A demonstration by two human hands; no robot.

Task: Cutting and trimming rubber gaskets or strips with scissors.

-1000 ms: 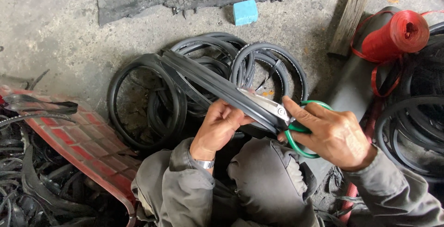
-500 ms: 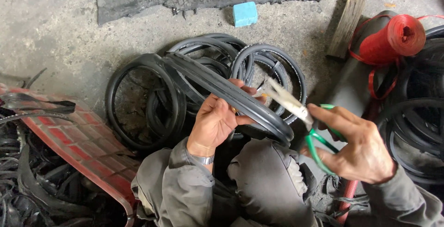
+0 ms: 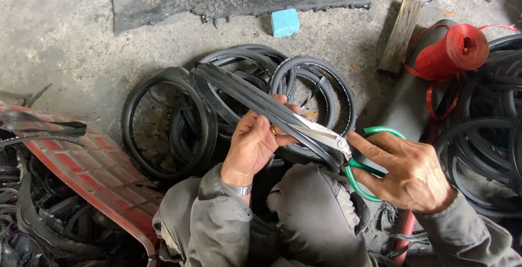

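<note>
Head view: my left hand [image 3: 253, 147] has its grip closed around a black rubber tyre strip [image 3: 255, 99] above my knee, while my right hand [image 3: 413, 172] grips green-handled scissors [image 3: 331, 139], blades lying against the strip.

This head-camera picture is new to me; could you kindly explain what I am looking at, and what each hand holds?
The camera sits on a person's head and looks down at their own two bare hands and grey-trousered knees. The left hand grips a long black rubber strip. The right hand holds green-handled metal scissors, their blades at the strip. On the concrete floor lie coiled black rubber rings, a small blue block, a wooden block, a red twine roll and a red patterned sheet.
</note>
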